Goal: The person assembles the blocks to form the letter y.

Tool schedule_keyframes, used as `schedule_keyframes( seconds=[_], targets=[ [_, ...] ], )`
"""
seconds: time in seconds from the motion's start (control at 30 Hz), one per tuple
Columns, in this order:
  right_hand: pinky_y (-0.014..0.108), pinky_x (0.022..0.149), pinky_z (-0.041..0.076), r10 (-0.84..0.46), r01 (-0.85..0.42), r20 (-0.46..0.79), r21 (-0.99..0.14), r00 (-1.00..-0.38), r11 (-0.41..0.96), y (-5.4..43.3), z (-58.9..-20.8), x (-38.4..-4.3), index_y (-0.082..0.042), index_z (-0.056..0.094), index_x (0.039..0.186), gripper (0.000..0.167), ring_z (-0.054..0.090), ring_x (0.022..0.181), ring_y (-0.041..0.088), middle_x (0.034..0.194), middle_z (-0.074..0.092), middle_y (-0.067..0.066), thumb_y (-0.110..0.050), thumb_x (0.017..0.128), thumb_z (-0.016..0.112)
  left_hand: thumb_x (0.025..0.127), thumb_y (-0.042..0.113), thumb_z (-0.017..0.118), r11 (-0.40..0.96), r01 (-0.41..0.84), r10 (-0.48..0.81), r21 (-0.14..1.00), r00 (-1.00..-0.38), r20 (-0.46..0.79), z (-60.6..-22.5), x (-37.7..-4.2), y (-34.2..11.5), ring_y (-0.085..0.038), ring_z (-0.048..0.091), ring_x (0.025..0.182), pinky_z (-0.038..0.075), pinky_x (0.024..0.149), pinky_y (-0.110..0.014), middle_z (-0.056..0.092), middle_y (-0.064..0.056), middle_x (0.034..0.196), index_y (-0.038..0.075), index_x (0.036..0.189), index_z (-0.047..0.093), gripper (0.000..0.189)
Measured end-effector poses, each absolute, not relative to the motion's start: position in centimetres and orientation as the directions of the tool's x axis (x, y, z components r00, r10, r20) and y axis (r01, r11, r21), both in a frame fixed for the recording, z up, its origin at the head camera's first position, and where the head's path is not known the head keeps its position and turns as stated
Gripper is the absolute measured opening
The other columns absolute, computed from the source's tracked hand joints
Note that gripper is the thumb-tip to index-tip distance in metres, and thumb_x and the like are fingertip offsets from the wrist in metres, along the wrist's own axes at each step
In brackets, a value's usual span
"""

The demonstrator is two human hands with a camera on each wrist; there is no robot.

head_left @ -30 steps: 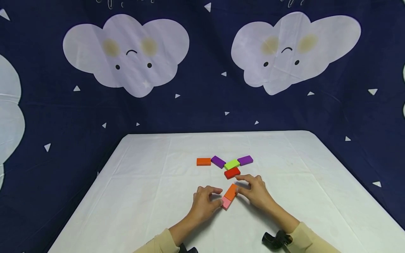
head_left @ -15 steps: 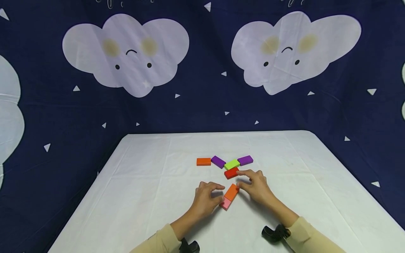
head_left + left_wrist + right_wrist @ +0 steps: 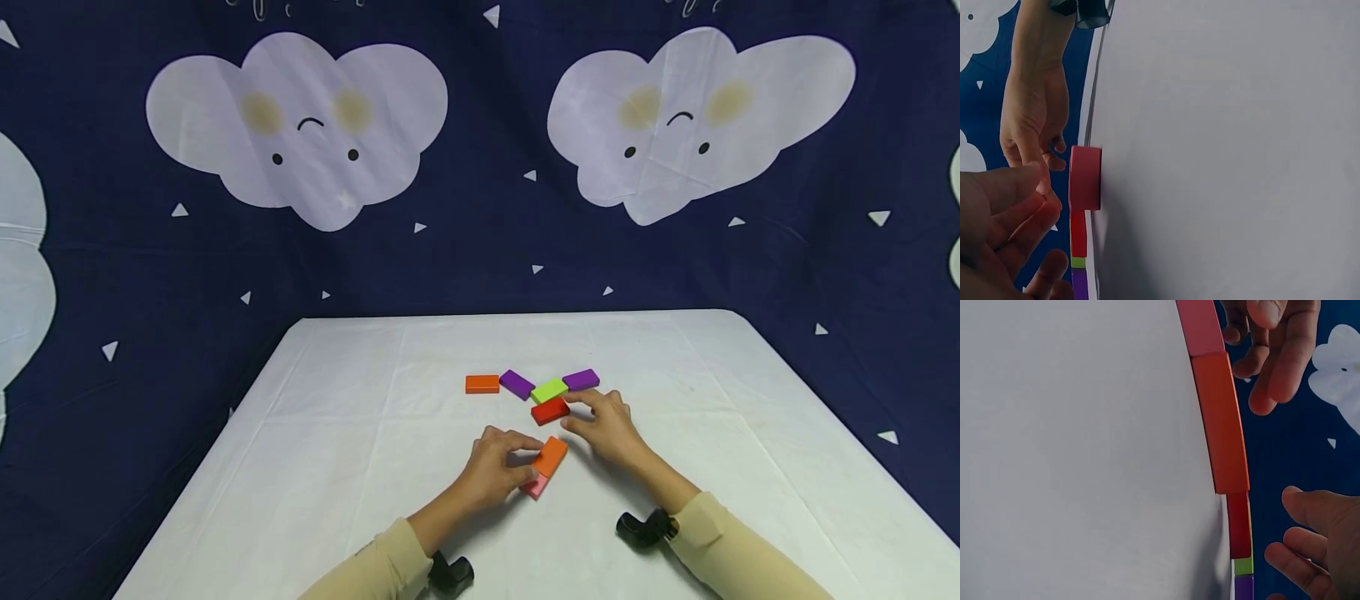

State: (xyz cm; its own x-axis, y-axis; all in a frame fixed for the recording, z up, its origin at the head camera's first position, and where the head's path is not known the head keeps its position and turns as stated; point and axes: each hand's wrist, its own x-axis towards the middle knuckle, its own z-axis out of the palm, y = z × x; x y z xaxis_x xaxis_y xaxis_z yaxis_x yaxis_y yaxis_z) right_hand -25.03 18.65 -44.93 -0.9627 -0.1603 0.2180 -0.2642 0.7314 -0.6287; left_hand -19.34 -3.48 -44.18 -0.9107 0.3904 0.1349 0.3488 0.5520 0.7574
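Note:
Near the table's middle, an orange block (image 3: 552,457) and a pink block (image 3: 534,488) lie end to end in a slanting line. My left hand (image 3: 487,473) hovers over their left side, thumb and forefinger spread. In the right wrist view its fingertips look apart from the pink block (image 3: 1202,328) and the orange block (image 3: 1219,422). A red block (image 3: 550,412) lies just beyond, touching or close to a green block (image 3: 549,390). Beside the red block is my right hand (image 3: 609,427), thumb and forefinger apart, gripping nothing.
Left of the green block lie a purple block (image 3: 517,384) and another orange block (image 3: 482,384); a second purple block (image 3: 581,380) is to its right. White cloth covers the table (image 3: 360,400). A dark blue cloud-patterned curtain (image 3: 480,250) hangs behind.
My right hand has drawn off the near orange block and moved away from me, towards the red block. My left hand has shifted right over the pink and orange blocks. The blocks barely changed position.

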Motion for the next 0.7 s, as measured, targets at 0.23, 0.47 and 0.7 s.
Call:
schedule_keyframes(
  seconds=[0.23,0.47,0.7],
  targets=[
    [0.032,0.073,0.028,-0.167,-0.275,0.228,-0.606,-0.959,0.746,18.7,-44.9,-25.7,-0.014,0.067,0.115,0.042,0.043,0.086,0.022,0.111,0.067,0.008,-0.028,0.077,0.076,0.079,0.013,0.071,0.553,0.322,0.424,0.768,-0.903,0.073,-43.9,-19.7,-3.5,-0.011,0.042,0.098,0.029,0.082,-0.029,0.068,0.004,0.115,0.020,0.110,0.071,0.031],
    [0.034,0.074,0.028,-0.188,-0.292,0.233,-0.593,-0.954,0.751,18.8,-45.1,-26.3,-0.015,0.068,0.114,0.040,0.043,0.087,0.022,0.115,0.067,0.008,-0.026,0.077,0.075,0.077,0.016,0.074,0.552,0.315,0.440,0.772,-0.896,0.051,-43.9,-19.8,-3.4,-0.010,0.040,0.096,0.028,0.079,-0.027,0.068,0.006,0.113,0.022,0.112,0.070,0.035],
    [0.036,0.076,0.029,-0.198,-0.289,0.216,-0.588,-0.956,0.755,18.7,-45.3,-26.8,-0.015,0.069,0.112,0.038,0.044,0.089,0.024,0.116,0.067,0.009,-0.027,0.076,0.075,0.077,0.016,0.074,0.558,0.320,0.453,0.765,-0.890,0.042,-44.1,-20.0,-3.4,-0.009,0.040,0.096,0.028,0.078,-0.027,0.067,0.007,0.113,0.023,0.113,0.070,0.036]
  ],
)
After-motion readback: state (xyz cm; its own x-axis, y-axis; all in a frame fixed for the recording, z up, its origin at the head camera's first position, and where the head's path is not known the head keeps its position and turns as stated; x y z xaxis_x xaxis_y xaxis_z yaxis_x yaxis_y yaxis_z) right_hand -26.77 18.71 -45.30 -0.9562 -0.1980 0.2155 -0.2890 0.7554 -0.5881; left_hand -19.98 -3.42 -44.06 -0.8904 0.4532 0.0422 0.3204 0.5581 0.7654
